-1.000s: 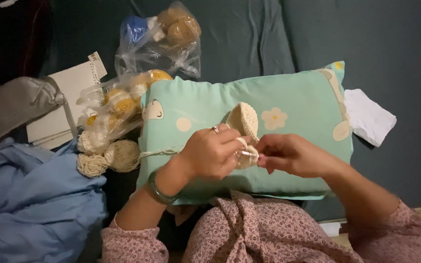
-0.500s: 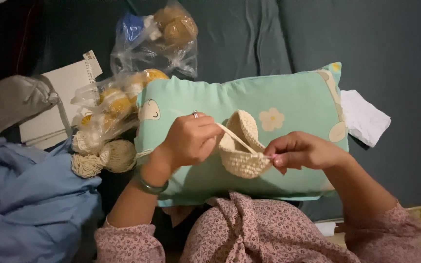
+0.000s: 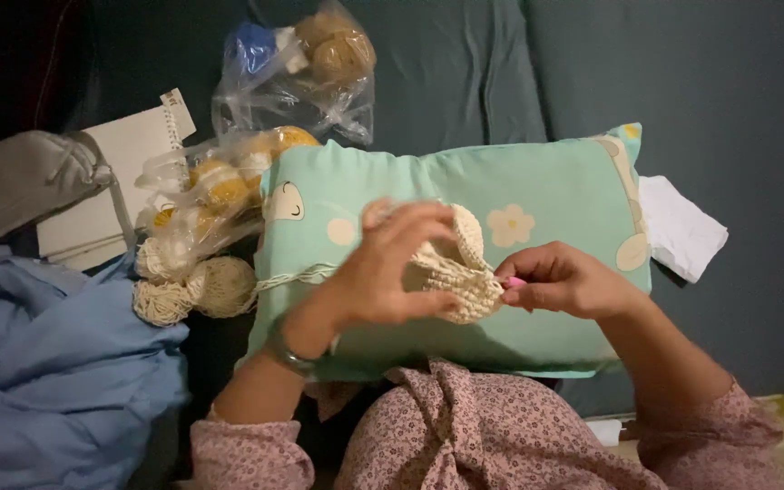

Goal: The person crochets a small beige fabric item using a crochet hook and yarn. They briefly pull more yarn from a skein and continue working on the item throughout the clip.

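- Head view: the left hand (image 3: 390, 268) comes in from the lower left with the wrist bent, its fingers curled and loosely spread over the left side of a cream crocheted piece (image 3: 458, 268); the fingers are motion-blurred, so how firmly they grip cannot be told.
- A dark bracelet (image 3: 289, 352) sits on the left wrist.
- The right hand (image 3: 563, 279) reaches in from the lower right, fingers folded together, pinching the right edge of the crocheted piece between thumb and fingertips.
- The crocheted piece sits between the two hands, above the middle of the mint-green pillow (image 3: 555, 195); it is cup-shaped, its long axis running left to right, a rounded flap standing up at the back.
- A cream yarn strand (image 3: 297, 277) runs left from the hands across the pillow toward the yarn balls (image 3: 194, 289) beside the pillow's left edge.
- Clear plastic bags of yarn (image 3: 297, 68) lie behind, a white notebook (image 3: 124, 177) and blue cloth (image 3: 56, 363) to the left, a white cloth (image 3: 680, 227) at the pillow's right end.
- The left hand hides part of the piece.
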